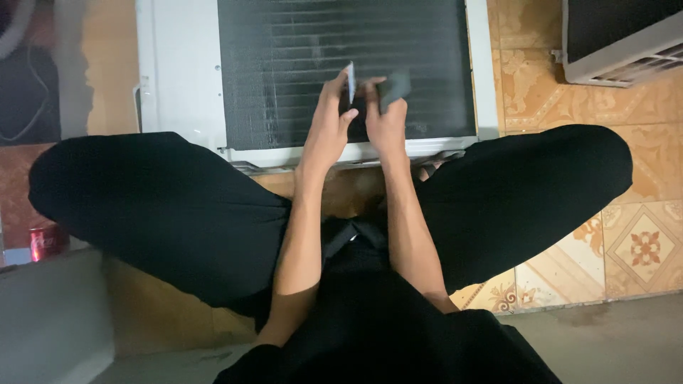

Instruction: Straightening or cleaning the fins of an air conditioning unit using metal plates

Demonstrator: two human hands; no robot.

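Note:
I sit cross-legged in black trousers before a white air-conditioner unit lying on the floor, its dark finned coil facing up. My left hand pinches a thin flat silvery blade-like piece upright over the fins. My right hand is beside it, fingers closed around a small dark grey block-shaped tool. Both hands hover over the lower middle of the coil, nearly touching each other.
A second white unit lies at the top right on patterned orange floor tiles. A red can stands at the left by a grey ledge. A dark object with a cable is at the far left.

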